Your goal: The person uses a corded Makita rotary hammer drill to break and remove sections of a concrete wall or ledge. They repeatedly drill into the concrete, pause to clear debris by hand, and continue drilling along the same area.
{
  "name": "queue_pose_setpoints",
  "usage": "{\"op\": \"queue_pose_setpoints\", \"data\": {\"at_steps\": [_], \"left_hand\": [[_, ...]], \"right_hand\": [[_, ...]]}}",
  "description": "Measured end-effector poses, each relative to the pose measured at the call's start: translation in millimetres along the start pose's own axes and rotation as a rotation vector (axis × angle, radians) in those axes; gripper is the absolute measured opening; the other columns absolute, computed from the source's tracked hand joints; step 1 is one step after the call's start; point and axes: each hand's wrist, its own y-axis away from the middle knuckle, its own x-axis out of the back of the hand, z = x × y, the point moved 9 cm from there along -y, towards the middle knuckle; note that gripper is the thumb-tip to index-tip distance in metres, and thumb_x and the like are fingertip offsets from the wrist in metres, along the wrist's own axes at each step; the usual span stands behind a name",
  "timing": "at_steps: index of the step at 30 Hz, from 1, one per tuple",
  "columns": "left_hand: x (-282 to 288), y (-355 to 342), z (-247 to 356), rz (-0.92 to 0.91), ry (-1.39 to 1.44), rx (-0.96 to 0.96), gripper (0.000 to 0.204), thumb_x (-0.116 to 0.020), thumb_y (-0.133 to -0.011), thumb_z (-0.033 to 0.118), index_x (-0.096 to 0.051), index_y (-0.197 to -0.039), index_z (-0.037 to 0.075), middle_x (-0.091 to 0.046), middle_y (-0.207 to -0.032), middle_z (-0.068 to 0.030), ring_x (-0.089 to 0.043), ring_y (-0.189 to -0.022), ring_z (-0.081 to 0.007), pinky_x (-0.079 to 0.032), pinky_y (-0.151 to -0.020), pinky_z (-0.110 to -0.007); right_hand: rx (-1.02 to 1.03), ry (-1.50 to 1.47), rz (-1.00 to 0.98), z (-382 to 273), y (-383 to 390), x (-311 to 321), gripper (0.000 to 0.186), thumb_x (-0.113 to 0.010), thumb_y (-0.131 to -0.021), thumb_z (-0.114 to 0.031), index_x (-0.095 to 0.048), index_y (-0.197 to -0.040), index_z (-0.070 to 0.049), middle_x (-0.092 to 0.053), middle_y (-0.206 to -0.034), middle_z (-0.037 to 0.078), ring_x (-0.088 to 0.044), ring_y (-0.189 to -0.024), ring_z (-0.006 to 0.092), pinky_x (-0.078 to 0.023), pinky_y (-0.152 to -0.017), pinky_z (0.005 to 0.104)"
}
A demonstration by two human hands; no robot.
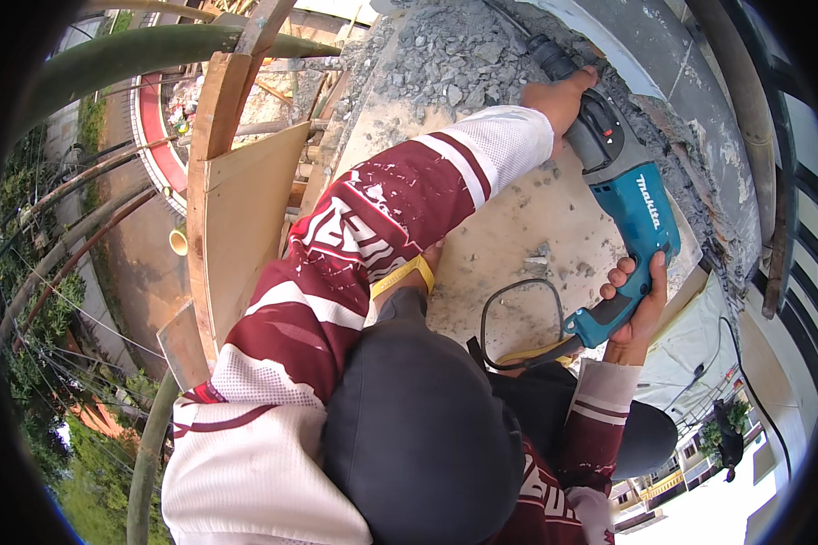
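Observation:
A teal and grey rotary hammer drill point(641, 200) lies slantwise in front of me, its black chuck point(552, 56) pointing to the upper left. A thin bit point(507, 14) runs from the chuck toward the picture's top edge; its tip is not visible. My left hand point(557, 102) is closed round the front of the body, just behind the chuck. Lower down, my right hand point(647, 313) wraps round the rear handle, fingers curled through the grip. From the handle's end a black power cord point(483, 318) loops over the ledge.
Broken concrete rubble point(454, 64) covers the far part of the pale ledge point(482, 227). A chipped wall point(691, 100) stands close on the right, with dark railings beyond. Left are a wooden post and board point(250, 236), poles and a drop to ground below. My bent knee point(418, 427) is near.

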Motion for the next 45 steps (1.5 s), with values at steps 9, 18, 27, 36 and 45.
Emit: {"op": "queue_pose_setpoints", "data": {"at_steps": [9, 18, 27, 36, 45], "left_hand": [[23, 37, 24, -0.098, 0.091, -0.043, 0.041, -0.070, -0.095, 0.034, -0.059, -0.119, 0.002, -0.069, -0.106, -0.0112, -0.070, -0.094, -0.0226, -0.057, -0.091, -0.040], [27, 39, 22, -0.076, 0.103, -0.038, 0.058, -0.074, -0.089, 0.039, -0.058, -0.121, -0.006, -0.069, -0.108, -0.0170, -0.071, -0.092, -0.0272, -0.057, -0.087, -0.043], [24, 59, -43, -0.032, -0.431, 0.104, 0.077, -0.071, -0.085, 0.050, -0.056, -0.130, -0.011, -0.067, -0.119, -0.0248, -0.070, -0.103, -0.0324, -0.052, -0.096, -0.042], [16, 46, -35, -0.067, -0.143, -0.026, 0.058, -0.071, -0.085, 0.034, -0.055, -0.118, -0.011, -0.068, -0.102, -0.0172, -0.069, -0.088, -0.0243, -0.052, -0.087, -0.039], [20, 19, -23, -0.102, -0.070, -0.035, 0.052, -0.071, -0.084, 0.034, -0.063, -0.110, -0.011, -0.070, -0.098, -0.0166, -0.069, -0.081, -0.0257, -0.055, -0.073, -0.042]], "right_hand": [[0.127, 0.108, 0.045, 32, 97, -83, 0.045, -0.060, -0.103, -0.029, -0.048, -0.130, 0.005, -0.066, -0.106, 0.013, -0.070, -0.089, 0.0222, -0.064, -0.065, 0.0328], [0.214, 0.059, -0.062, 38, 103, -83, 0.058, -0.064, -0.097, -0.019, -0.040, -0.142, 0.008, -0.065, -0.119, 0.022, -0.070, -0.102, 0.0312, -0.066, -0.080, 0.0416], [0.077, -0.160, 0.032, 68, 95, 36, 0.051, -0.063, -0.096, -0.013, -0.044, -0.138, 0.008, -0.066, -0.120, 0.021, -0.072, -0.103, 0.0296, -0.068, -0.073, 0.0391], [0.209, -0.121, 0.009, 69, 105, 0, 0.047, -0.063, -0.096, -0.015, -0.045, -0.134, 0.006, -0.064, -0.112, 0.016, -0.068, -0.093, 0.0231, -0.064, -0.067, 0.0347], [0.229, -0.009, 0.150, 79, 86, -7, 0.032, -0.059, -0.097, -0.017, -0.050, -0.120, 0.003, -0.061, -0.095, 0.009, -0.064, -0.081, 0.0193, -0.061, -0.061, 0.0336]]}}
